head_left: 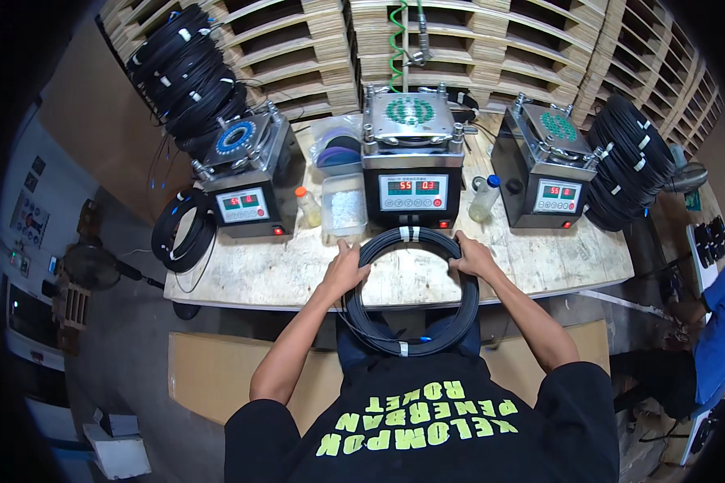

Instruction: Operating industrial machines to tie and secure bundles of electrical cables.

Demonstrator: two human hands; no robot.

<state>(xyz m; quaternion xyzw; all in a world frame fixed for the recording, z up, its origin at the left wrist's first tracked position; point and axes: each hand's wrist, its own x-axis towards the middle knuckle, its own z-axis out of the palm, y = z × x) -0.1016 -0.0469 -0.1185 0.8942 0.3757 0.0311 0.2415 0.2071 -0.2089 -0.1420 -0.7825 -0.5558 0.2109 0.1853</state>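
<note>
Between my two hands is a large coil of black cable (468, 302), bound with white tape at its far and near sides. My left hand (345, 268) is closed round the left part of the ring, and my right hand (472, 258) grips its upper right. The far part of the coil is over the table's front edge, while the near part hangs over my lap. A small blue tip (425, 340) shows on the near side. Just beyond the coil stands the middle machine (412, 221), a dark box with a red-lit display and green-ringed metal top.
Similar machines stand left (246, 221) and right (544, 205) on the wooden table (298, 278). Between them are a clear tub (345, 205), an orange-capped bottle (308, 208) and a blue-capped bottle (484, 200). Cable coils (181, 68) pile up behind. A co-worker in blue (717, 338) sits right.
</note>
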